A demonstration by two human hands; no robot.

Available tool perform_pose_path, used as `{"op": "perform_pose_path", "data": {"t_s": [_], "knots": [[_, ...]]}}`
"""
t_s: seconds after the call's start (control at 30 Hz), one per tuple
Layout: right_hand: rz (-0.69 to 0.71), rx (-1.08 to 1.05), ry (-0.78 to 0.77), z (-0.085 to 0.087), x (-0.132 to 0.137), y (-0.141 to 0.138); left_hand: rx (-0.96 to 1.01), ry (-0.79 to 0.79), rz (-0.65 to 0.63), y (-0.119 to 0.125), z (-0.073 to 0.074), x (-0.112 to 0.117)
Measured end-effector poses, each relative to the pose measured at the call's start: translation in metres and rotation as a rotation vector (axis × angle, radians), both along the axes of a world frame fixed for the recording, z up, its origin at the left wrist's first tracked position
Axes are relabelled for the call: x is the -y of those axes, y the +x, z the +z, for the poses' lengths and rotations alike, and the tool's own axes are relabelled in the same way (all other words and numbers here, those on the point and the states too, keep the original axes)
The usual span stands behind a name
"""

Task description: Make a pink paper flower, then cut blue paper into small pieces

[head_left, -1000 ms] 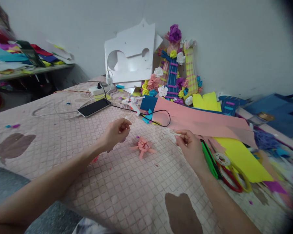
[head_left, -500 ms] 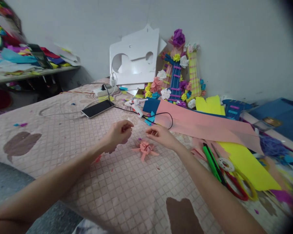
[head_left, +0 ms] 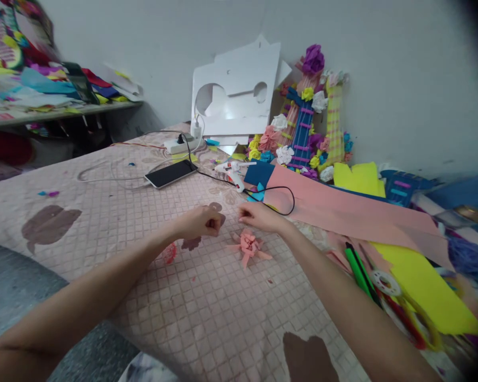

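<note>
The place looks like a craft workroom: just in front of a white glue gun (head_left: 235, 174) lies a pink paper flower (head_left: 249, 244). Paper sheets (head_left: 358, 206) and scissors (head_left: 418, 312) lie to the glue gun's right, flower-covered decorations (head_left: 302, 130) behind it.

Within the last second, right hand (head_left: 259, 217) moved from near the green tool (head_left: 360, 271) to just behind the pink paper flower (head_left: 249, 245), close to left hand (head_left: 201, 222); both hands' fingers (head_left: 213, 227) curled tighter.
</note>
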State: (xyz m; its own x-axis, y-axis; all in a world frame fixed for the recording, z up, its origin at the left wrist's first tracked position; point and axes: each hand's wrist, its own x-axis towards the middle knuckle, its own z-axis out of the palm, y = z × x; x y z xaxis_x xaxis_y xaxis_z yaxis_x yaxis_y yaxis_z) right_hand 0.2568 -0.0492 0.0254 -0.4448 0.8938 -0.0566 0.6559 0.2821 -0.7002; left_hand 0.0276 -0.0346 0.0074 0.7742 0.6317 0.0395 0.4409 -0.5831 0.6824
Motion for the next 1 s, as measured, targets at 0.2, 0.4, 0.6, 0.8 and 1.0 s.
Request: {"op": "perform_pose_path", "data": {"t_s": [0.2, 0.4, 0.6, 0.8, 1.0], "knots": [[-0.179, -0.283, -0.065, -0.003, 0.002, 0.013, 0.198, 0.019, 0.234, 0.013, -0.005, -0.003], [-0.238, -0.463, -0.114, 0.007, 0.008, 0.004, 0.353, 0.082, 0.259, 0.043, 0.001, -0.006], [-0.356, -0.576, -0.113, 0.014, 0.017, -0.012, 0.269, 0.292, 0.218, 0.054, 0.013, -0.005], [-0.376, -0.552, -0.122, 0.027, 0.029, -0.023, 0.201, 0.464, 0.156, 0.046, 0.021, -0.002], [-0.445, -0.618, 0.015, 0.037, 0.051, 0.003, 0.199, 0.568, 0.376, -0.002, 0.03, -0.027]]}}
